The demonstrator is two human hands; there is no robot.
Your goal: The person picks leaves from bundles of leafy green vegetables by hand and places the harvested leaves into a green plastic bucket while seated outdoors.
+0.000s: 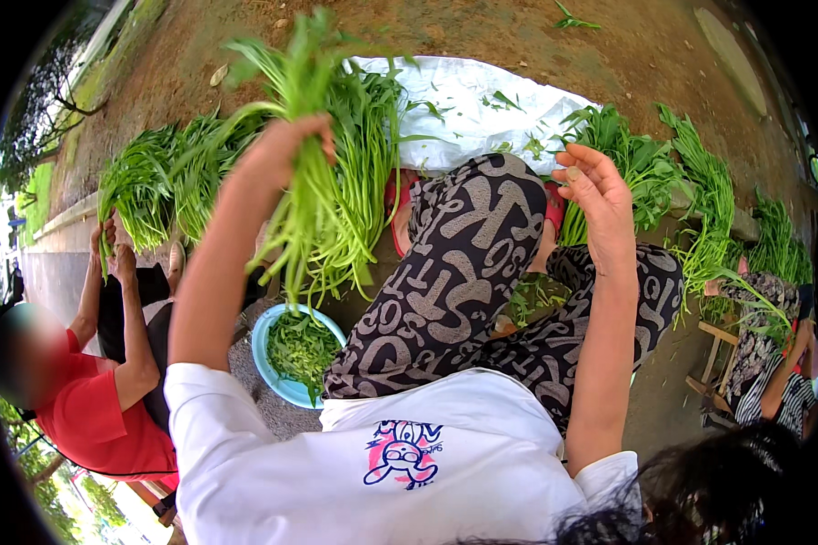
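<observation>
My left hand [289, 150] is wrapped round a bunch of water spinach [311, 91], its leafy tops blurred by motion. The long pale stems hang down from my fist. Right behind it lies a larger heap of the same greens [362, 145]. Raised over my knee, my right hand [600, 195] has its fingers half bent and apart, with nothing visible held in it. Close beyond its fingertips is another heap of greens [627, 159]. A light blue basin [262, 350] with picked leaves and short pieces stands below my left arm.
A white plastic sheet [463, 104] with scattered leaves lies on the earth ahead. At left, a person in a red shirt [95, 409] handles stems beside more bunches [145, 177]. Another person [773, 386] is at far right, near a wooden stool [718, 359]. Further bunches [709, 191] line the right.
</observation>
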